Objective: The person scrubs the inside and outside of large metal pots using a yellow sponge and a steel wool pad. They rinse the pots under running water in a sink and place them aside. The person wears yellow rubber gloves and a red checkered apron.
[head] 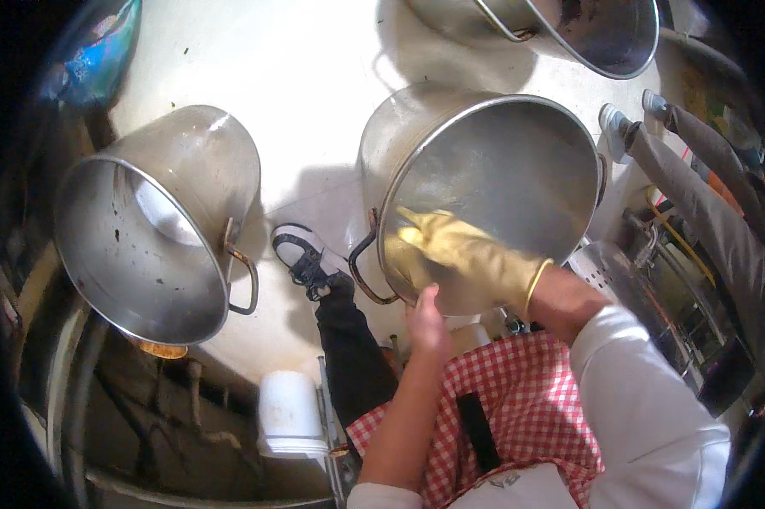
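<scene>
A large metal stockpot stands in front of me, its wide mouth facing up towards me. Inside it, near the left part of its wall, is my right hand in a yellow rubber glove; motion blur hides whether the fingers hold anything. My bare left hand is on the near rim of the same pot, thumb up along the edge. A rusty loop handle juts from the pot's left side. The pot's inner wall looks grey and wet in places.
Another stockpot with dark specks inside stands at the left, and a third at the top right. A white bucket is at the lower left. Another person's legs are at the right, beside metal pipes. A blue-green bag lies top left.
</scene>
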{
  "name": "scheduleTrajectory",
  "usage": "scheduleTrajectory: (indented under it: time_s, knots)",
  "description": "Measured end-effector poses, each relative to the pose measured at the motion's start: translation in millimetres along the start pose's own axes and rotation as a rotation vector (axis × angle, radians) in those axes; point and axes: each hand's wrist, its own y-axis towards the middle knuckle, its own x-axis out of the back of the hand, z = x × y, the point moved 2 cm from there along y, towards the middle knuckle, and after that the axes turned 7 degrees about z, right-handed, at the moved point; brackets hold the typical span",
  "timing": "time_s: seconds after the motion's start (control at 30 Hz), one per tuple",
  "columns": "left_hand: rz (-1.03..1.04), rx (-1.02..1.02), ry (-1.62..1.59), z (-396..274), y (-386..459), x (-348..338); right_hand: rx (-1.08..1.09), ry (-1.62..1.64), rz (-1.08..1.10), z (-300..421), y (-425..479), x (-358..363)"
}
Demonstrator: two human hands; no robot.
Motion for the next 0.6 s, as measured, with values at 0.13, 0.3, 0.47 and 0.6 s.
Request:
scheduleTrajectory:
  time_s: [0.13, 0.3, 0.47, 0.6]
  knots:
    - [0.04, -0.019, -0.023, 6.4, -3.5, 7.5, 0.039, -0.489, 0.23, -54.0, -11.0, 21.4]
    - [-0.038, -0.166, 0.545, 32.4, 7.9, 32.7, -0.158, -0.574, 0.174, -65.6, 2.0, 53.7]
    - [-0.068, -0.033, -0.036, 13.3, -8.9, 15.5, -0.087, -0.328, 0.329, -10.4, -38.4, 40.6]
    - [-0.048, -0.104, 0.215, 50.9, 21.1, 44.2, -0.282, -0.496, -0.02, -113.8, 33.4, 119.8]
